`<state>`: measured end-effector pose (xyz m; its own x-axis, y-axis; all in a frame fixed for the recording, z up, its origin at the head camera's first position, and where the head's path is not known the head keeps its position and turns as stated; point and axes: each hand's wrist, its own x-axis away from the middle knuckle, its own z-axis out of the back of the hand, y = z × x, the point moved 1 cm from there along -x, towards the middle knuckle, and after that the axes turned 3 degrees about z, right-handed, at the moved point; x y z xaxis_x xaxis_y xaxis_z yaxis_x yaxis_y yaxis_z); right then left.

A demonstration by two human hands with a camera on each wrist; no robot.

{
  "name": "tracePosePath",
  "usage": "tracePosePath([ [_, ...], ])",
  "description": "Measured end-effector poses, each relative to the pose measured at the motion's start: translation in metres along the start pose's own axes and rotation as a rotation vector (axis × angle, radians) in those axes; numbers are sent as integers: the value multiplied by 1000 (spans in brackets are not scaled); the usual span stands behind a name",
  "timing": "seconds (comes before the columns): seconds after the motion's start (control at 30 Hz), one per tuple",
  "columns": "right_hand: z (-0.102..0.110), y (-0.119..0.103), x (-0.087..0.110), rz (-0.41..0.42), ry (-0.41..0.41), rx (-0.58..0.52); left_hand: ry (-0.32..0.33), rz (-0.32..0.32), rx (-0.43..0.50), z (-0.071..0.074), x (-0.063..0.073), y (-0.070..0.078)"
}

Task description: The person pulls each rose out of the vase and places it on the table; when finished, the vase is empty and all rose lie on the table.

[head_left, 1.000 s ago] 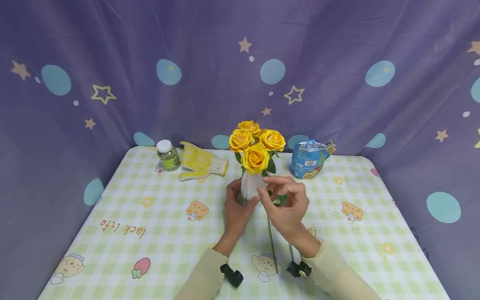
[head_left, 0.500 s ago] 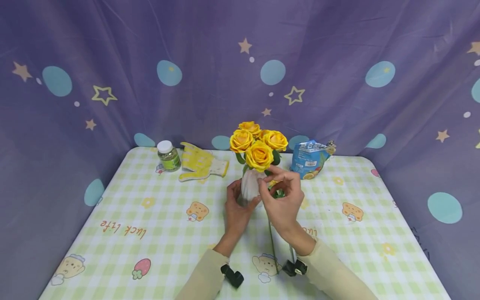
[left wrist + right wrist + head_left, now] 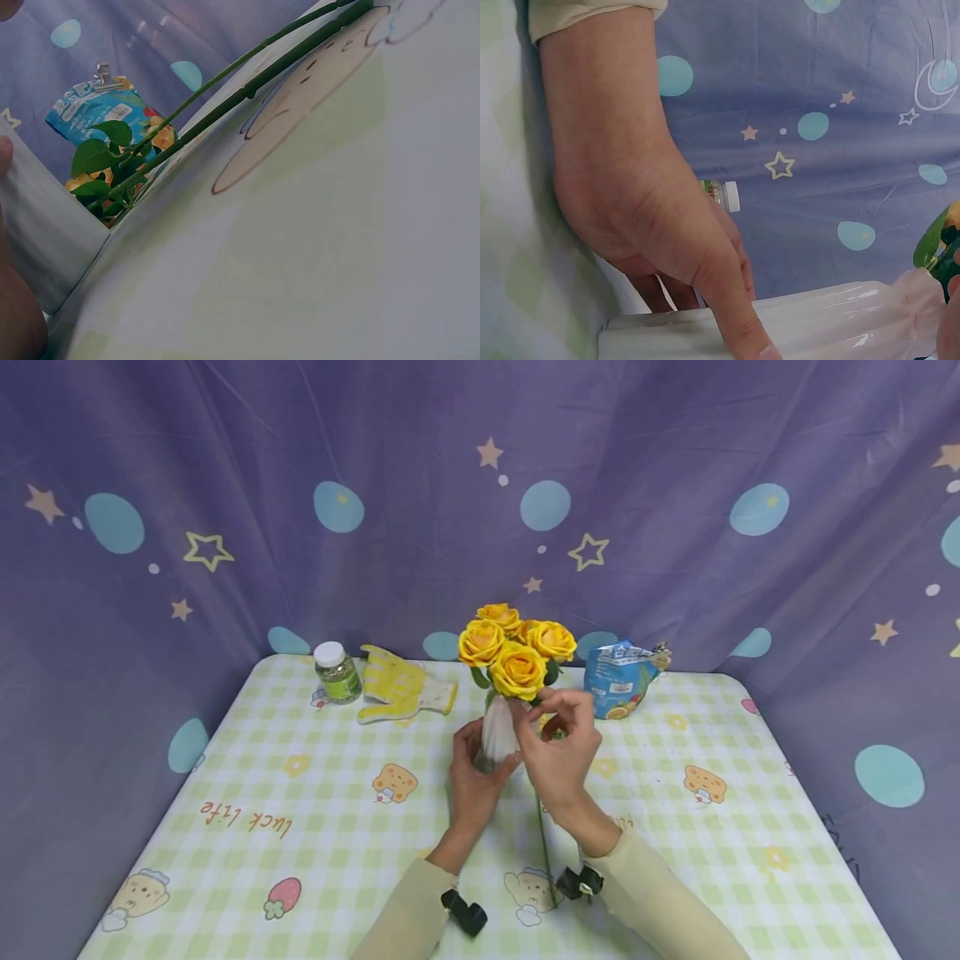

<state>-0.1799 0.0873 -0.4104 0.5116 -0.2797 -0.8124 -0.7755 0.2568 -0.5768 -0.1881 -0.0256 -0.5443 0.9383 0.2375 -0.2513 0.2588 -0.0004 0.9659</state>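
Observation:
A pale ribbed vase (image 3: pixel 498 735) stands near the middle of the table, bearing several yellow roses (image 3: pixel 520 670) with green leaves. My left hand (image 3: pixel 476 781) grips its lower body; the right wrist view shows that hand (image 3: pixel 682 225) with the thumb across the smooth pale side. At the vase's mouth, my right hand (image 3: pixel 562 747) has thumb and index finger curled in a pinch under the front rose. The pinched stem is hidden by the fingers. Green stems (image 3: pixel 250 94) with leaves and yellow blossoms lie on the table beside the vase, partly behind my right hand in the head view.
A white-capped jar (image 3: pixel 337 673) and a yellow-and-white work glove (image 3: pixel 401 685) lie at the back left. At the back right stands a blue pouch (image 3: pixel 618 681) closed with a metal clip. A checked cloth (image 3: pixel 337 860) covers the table; a purple curtain (image 3: pixel 420 460) hangs behind.
My right hand has moved left and slightly up, in closer to the vase's mouth. The front and right-hand roses have shifted a little right. My left hand keeps its place on the vase.

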Motion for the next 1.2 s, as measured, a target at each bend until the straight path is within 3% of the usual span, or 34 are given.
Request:
tracePosePath([
  [0.6,-7,7,-7,-27,7,-89,18,38,-26,-1,0,4],
  [1.2,-13,6,-8,-30,1,-75,7,35,-23,0,0,5],
])
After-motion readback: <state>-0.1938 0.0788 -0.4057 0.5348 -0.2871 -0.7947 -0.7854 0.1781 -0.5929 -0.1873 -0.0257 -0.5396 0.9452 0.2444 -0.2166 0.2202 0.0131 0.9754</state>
